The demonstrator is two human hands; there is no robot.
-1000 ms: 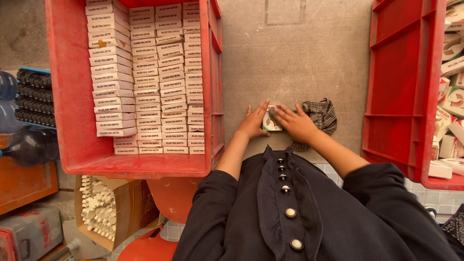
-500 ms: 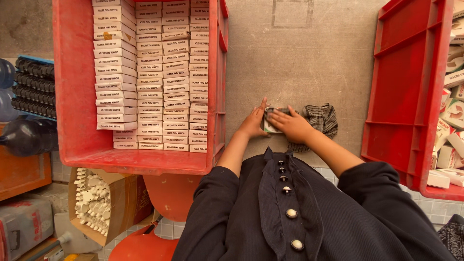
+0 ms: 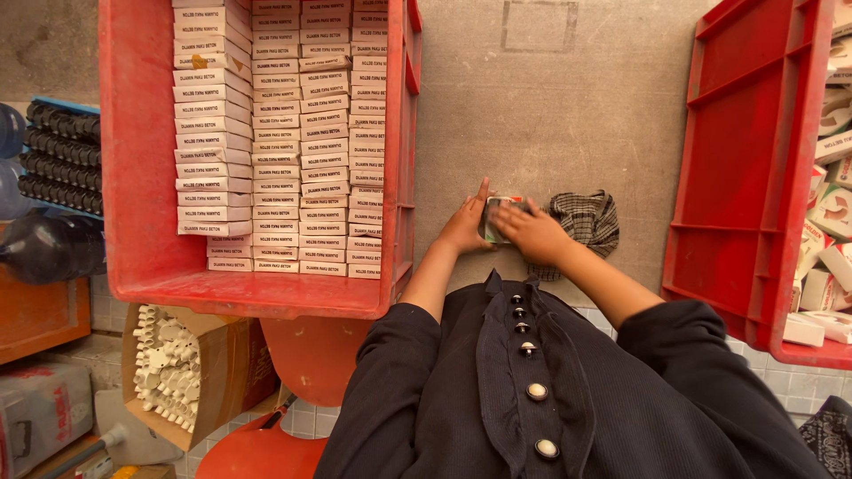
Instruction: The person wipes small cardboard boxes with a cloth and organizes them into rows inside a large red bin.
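Observation:
Both my hands meet on a small white carton [image 3: 497, 215] on the grey concrete surface. My left hand [image 3: 467, 227] grips its left side with fingers pointing up. My right hand [image 3: 532, 232] covers its right side and top, hiding most of it. A dark checked cloth [image 3: 587, 219] lies just right of my right hand. To the left stands a red crate [image 3: 142, 222] filled with neat rows of small white boxes [image 3: 293, 133].
A second red crate [image 3: 745, 177] at the right holds loosely piled white and green cartons [image 3: 830, 213]. Below left are an open cardboard box of white parts [image 3: 169, 372], an orange stool [image 3: 293, 355], black trays [image 3: 62, 155] and a dark bottle [image 3: 44, 248].
The view has shifted slightly. My hands stay together on the small carton, with my fingers having shifted a little over it.

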